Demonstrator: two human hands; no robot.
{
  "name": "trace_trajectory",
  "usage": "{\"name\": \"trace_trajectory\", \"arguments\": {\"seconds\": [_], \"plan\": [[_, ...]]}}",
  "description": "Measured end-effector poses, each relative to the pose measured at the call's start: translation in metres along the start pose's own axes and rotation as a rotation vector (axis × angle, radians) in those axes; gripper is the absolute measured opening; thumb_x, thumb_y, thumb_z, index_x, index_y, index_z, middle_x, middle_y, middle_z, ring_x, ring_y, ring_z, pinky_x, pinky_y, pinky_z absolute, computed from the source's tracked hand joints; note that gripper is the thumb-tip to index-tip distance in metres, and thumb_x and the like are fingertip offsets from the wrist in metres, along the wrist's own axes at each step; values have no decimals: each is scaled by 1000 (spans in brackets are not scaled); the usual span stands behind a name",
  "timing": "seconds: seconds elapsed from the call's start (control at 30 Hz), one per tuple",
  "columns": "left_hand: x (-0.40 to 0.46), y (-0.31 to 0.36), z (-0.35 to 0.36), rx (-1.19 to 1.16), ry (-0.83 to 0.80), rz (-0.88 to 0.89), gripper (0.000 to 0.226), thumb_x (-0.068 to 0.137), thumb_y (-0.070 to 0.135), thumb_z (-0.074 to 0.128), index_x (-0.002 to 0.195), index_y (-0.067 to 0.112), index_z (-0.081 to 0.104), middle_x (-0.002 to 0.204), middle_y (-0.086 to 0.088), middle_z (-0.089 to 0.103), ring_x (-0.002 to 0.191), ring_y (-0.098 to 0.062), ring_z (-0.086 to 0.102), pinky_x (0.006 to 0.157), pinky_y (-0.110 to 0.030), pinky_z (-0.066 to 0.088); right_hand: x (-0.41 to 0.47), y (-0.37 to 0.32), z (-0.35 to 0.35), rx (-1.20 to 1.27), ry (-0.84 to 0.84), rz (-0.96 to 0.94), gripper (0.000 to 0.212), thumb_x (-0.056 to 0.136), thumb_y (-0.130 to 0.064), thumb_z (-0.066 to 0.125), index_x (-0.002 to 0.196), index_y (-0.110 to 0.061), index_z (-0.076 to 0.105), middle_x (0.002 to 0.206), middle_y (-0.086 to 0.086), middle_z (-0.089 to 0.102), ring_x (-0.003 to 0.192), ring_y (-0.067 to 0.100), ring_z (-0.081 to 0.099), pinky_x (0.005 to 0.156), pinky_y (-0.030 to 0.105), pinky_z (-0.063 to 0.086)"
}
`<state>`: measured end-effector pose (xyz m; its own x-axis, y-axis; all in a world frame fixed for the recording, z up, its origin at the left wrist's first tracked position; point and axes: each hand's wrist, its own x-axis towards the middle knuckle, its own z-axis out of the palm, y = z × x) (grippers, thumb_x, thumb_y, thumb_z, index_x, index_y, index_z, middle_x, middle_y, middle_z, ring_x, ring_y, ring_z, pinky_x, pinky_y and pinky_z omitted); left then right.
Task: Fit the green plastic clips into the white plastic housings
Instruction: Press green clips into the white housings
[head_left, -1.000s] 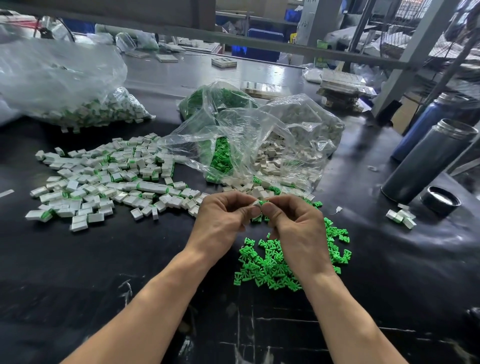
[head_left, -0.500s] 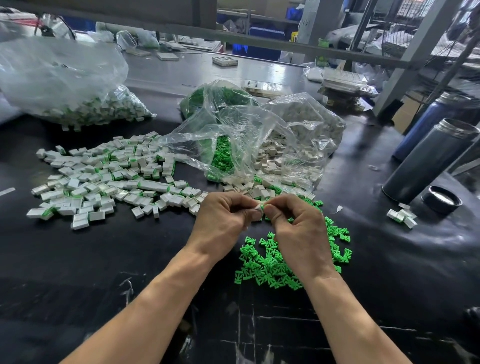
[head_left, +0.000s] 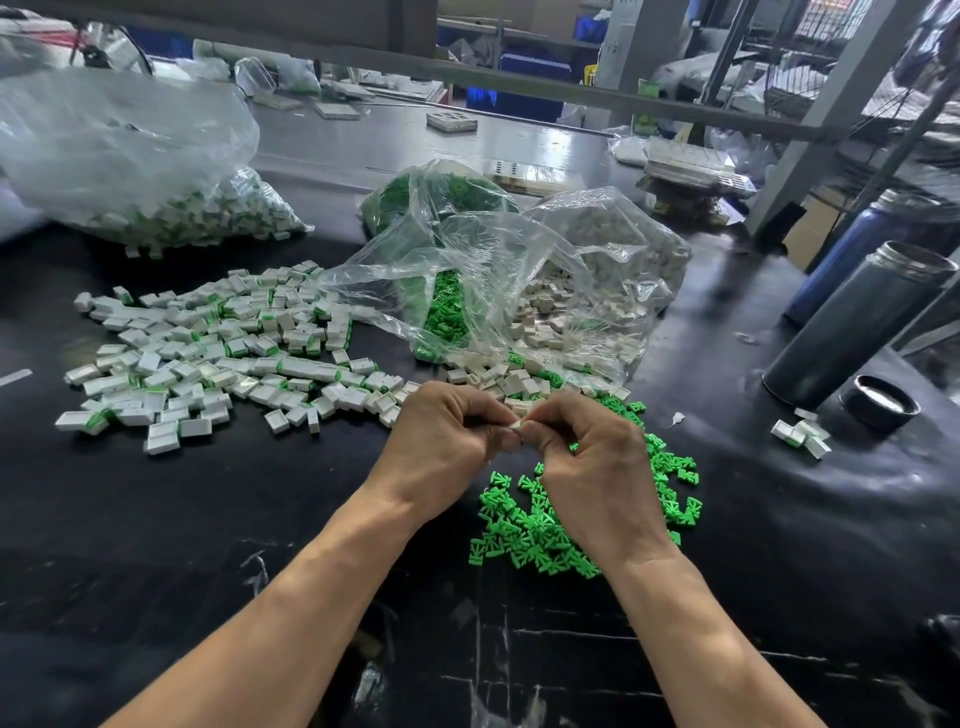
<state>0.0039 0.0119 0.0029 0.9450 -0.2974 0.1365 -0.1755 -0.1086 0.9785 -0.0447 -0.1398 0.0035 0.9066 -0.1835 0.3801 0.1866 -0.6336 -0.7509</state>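
My left hand (head_left: 447, 447) and my right hand (head_left: 597, 467) meet fingertip to fingertip above the black table. Between them they pinch one small white housing (head_left: 516, 426); only its corner shows, and any clip in it is hidden by the fingers. A loose heap of green clips (head_left: 524, 530) lies under and right of my right hand. Several white housings with green clips in them (head_left: 208, 358) are spread out to the left. An open clear bag (head_left: 519, 291) behind my hands holds green clips and bare white housings.
A large clear bag of fitted housings (head_left: 171, 208) sits at the far left. Two dark metal flasks (head_left: 857, 322) and a black lid (head_left: 878, 402) stand at the right, with a few housings (head_left: 802, 436) beside them. A metal frame post (head_left: 831, 114) rises at the back right.
Both hands have stayed together in the same spot, sinking slightly toward me. The fingers have closed tighter over the white housing, so less of it shows.
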Motion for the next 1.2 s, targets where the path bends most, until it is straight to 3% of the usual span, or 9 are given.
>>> {"name": "trace_trajectory", "arguments": {"seconds": [0.1,0.3,0.43,0.53,0.63,0.73,0.93,1.03,1.2], "plan": [[0,0,0,19,11,2,35,79,-11,76,71,23,80,62,6,73,53,-1,59,54,-15,47,-1,3,2,35,-3,51,13,92,-9,75,85,-21,75,79,-11,71,76,7,64,64,23,52],[5,-1,5,-133,97,-21,26,84,-11,73,77,13,78,63,-3,70,51,-9,54,52,-18,47,2,5,4,304,3,176,21,96,-10,70,88,-26,81,82,-5,77,71,21,70,65,49,62],[6,-2,8,-158,91,-1,21,87,-6,74,80,14,76,67,4,71,56,-4,55,55,-17,46,3,4,4,410,48,261,24,106,-27,59,91,-25,77,72,1,71,55,14,57,49,36,52],[5,-3,8,-175,87,-4,14,87,-1,76,83,13,76,75,1,74,68,-5,61,67,-18,49,4,3,4,524,-11,379,45,108,-46,46,91,-16,75,71,7,67,52,16,52,41,27,40],[4,-1,9,-176,66,-18,6,87,8,79,92,9,76,91,-24,73,78,-20,64,82,-39,53,2,-4,7,619,-106,466,66,105,-61,36,78,-17,77,66,9,65,46,15,49,37,22,34],[-2,4,13,-246,-48,-19,9,90,8,76,96,2,71,81,-35,67,67,-32,64,74,-54,56,1,-11,10,626,-110,465,74,104,-64,33,58,-22,72,58,8,58,40,13,45,36,18,32],[-6,7,19,-244,-97,-21,16,91,6,73,105,-1,69,83,-11,71,75,-21,67,80,-43,57,1,-13,14,697,-55,490,64,110,-48,34,68,-26,76,45,-8,45,35,6,40,35,16,32],[-8,9,19,-176,-99,-1,16,92,9,73,106,1,70,83,-10,73,71,-16,68,65,-34,59,1,-9,19,684,-40,487,58,100,-57,37,83,-19,78,43,-8,49,37,8,46,40,24,41],[-10,9,21,-127,-80,28,13,93,11,73,103,4,71,82,-18,73,66,-21,67,63,-50,61,2,-5,24,596,-15,435,53,88,-67,34,77,-38,77,54,-5,63,51,10,60,54,34,48]]}}
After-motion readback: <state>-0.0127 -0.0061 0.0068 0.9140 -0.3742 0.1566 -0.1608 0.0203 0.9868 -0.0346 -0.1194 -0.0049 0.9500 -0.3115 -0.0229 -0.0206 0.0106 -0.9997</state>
